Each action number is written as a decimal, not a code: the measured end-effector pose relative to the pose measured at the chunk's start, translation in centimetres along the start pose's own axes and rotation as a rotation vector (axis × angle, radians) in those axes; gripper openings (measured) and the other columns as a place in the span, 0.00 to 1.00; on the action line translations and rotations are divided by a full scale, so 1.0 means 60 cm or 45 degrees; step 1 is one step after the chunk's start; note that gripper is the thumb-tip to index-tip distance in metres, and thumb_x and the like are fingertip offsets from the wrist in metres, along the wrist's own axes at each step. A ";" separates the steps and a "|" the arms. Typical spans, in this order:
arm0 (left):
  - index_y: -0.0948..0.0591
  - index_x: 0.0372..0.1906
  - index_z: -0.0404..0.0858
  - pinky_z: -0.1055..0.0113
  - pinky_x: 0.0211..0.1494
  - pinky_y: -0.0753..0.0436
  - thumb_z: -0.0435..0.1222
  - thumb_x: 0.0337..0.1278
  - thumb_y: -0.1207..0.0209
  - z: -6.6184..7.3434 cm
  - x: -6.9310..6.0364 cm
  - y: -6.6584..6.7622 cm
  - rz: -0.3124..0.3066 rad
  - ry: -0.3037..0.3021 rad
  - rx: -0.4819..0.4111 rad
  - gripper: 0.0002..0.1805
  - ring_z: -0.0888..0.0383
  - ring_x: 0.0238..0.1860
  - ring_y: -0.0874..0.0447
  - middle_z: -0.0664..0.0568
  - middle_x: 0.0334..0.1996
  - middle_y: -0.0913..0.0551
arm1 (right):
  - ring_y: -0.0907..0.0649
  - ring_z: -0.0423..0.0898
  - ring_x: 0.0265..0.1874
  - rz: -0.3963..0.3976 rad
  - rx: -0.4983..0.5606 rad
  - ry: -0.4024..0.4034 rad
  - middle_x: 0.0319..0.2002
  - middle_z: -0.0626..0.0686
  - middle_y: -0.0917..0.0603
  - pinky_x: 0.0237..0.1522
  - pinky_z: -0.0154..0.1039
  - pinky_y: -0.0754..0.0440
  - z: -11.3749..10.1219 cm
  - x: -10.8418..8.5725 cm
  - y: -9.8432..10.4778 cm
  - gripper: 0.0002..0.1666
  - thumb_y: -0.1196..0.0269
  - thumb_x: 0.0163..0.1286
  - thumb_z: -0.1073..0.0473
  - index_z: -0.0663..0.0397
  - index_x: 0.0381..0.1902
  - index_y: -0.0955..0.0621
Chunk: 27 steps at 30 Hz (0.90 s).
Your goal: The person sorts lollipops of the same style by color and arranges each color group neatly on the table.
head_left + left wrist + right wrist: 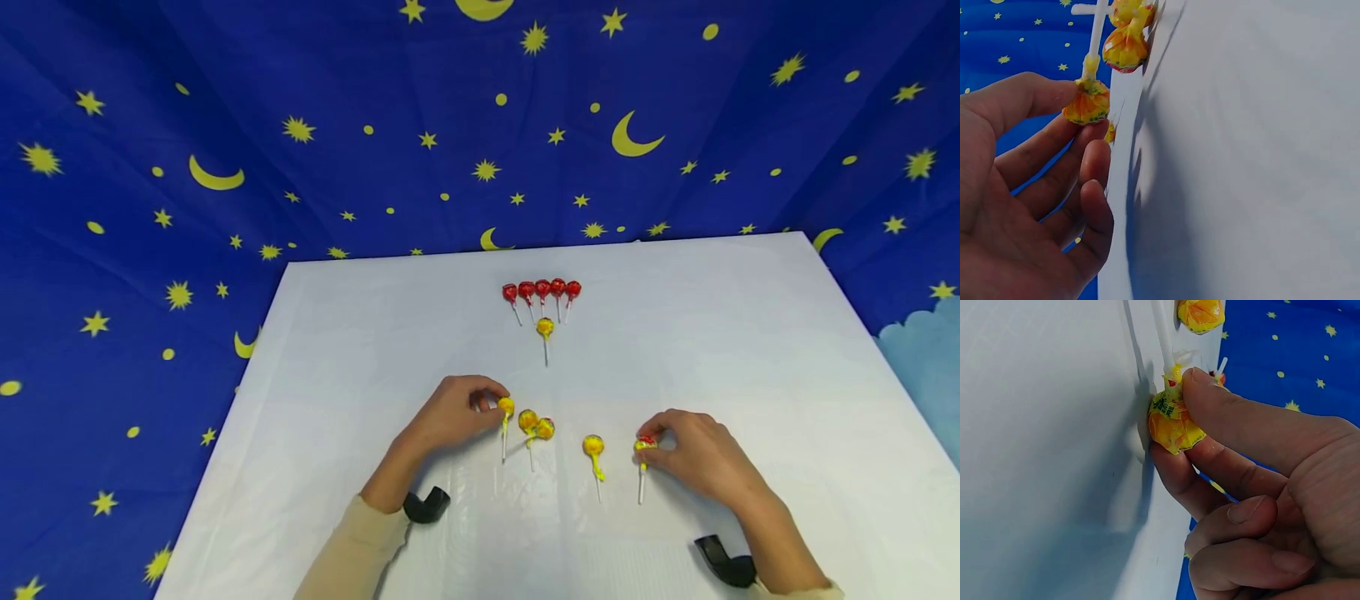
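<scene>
My left hand [461, 412] pinches a yellow-wrapped lollipop [506, 407] by its head, between thumb and fingertips; its white stick points toward me. In the left wrist view the same lollipop [1087, 105] shows an orange and yellow wrapper. My right hand [701, 454] pinches another yellow lollipop [645, 447], red on top, its stick also toward me. The right wrist view shows thumb and fingers on that lollipop's head [1175, 425]. Between the hands lie two touching yellow lollipops [528, 420] and a single yellow lollipop [593, 447].
Farther back, several red lollipops [542, 288] lie side by side in a row, sticks toward me. One yellow lollipop [545, 327] lies just below them. The white table [360, 333] ends at a blue star-patterned cloth [420, 183].
</scene>
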State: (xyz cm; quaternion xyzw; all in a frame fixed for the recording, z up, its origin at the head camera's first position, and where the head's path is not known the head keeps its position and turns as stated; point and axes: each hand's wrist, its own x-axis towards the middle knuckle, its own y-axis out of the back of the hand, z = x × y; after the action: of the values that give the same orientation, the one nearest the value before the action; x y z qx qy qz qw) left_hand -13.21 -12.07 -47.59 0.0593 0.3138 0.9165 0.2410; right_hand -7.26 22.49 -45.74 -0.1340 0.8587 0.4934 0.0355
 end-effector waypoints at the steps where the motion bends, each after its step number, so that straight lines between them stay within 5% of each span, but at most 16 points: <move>1: 0.15 0.44 0.47 0.65 0.30 0.24 0.39 0.55 0.35 0.002 0.004 0.002 0.012 0.005 -0.002 0.10 0.61 0.28 0.23 0.59 0.28 0.19 | 0.19 0.55 0.41 0.002 0.000 -0.001 0.31 0.42 0.18 0.44 0.57 0.26 0.000 0.000 0.000 0.15 0.23 0.48 0.52 0.48 0.33 0.15; 17: 0.14 0.42 0.49 0.65 0.27 0.27 0.41 0.54 0.34 0.011 0.090 0.012 0.182 0.097 0.117 0.10 0.60 0.23 0.26 0.64 0.32 0.18 | 0.19 0.56 0.42 0.006 0.013 -0.041 0.31 0.44 0.18 0.44 0.58 0.26 0.002 -0.001 -0.004 0.16 0.23 0.48 0.53 0.49 0.34 0.14; 27: 0.14 0.43 0.49 0.63 0.31 0.32 0.42 0.55 0.34 0.012 0.130 0.005 0.247 0.118 0.195 0.10 0.57 0.22 0.29 0.56 0.22 0.22 | 0.19 0.53 0.40 0.024 -0.001 -0.031 0.30 0.42 0.18 0.42 0.56 0.26 0.000 -0.003 -0.002 0.14 0.23 0.48 0.53 0.47 0.32 0.14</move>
State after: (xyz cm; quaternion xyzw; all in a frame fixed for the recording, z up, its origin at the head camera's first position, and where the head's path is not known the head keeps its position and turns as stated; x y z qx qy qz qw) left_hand -20.00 -8.12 -47.14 0.0652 0.3866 0.9105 0.1312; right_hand -7.03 22.47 -45.83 -0.1199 0.8593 0.4955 0.0411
